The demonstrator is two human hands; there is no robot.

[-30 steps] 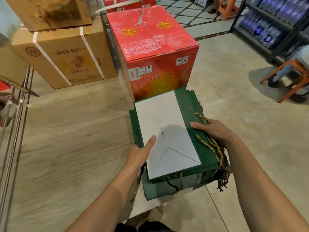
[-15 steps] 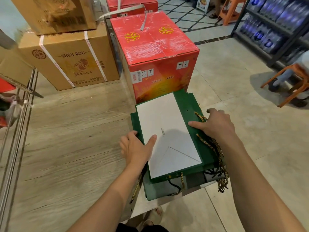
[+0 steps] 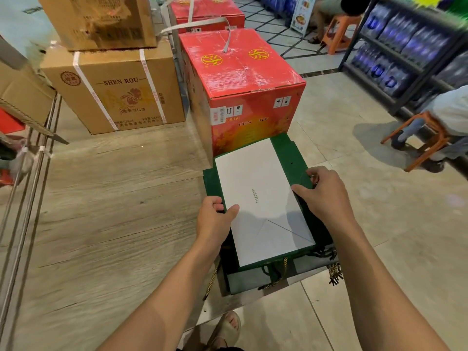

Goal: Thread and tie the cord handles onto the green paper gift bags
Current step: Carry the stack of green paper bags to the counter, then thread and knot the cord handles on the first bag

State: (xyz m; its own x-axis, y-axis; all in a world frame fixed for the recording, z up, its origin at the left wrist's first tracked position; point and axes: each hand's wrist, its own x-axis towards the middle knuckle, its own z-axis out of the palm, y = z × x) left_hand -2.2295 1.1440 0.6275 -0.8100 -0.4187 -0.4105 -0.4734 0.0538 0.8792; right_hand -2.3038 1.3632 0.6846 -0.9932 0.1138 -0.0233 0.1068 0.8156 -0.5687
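Wood-grain counter [image 3: 114, 211] fills the left side, and pale floor tiles [image 3: 379, 224] fill the right, in a shop with a dark shelf rack [image 3: 405, 54] of blue packs. Two red cartons stand in line, a near red carton [image 3: 243, 79] and a far one [image 3: 207, 8]. Beside them are two stacked brown cartons [image 3: 119, 92]. Two orange stools [image 3: 425, 138] stand on the tiles, well apart.

At the counter's right edge lies a stack of at least two flat green gift bags. The top bag [image 3: 288, 153], faced with a white panel [image 3: 255, 188], ends just beside the near red carton. Gold cord handles [image 3: 334, 272] trail from the stack's near edge.

The left hand [image 3: 215, 219] grips the top bag's left edge, thumb on the panel. The right hand [image 3: 321, 196] grips its right edge, fingers curled over. The widest open room is the wood left of the bags.
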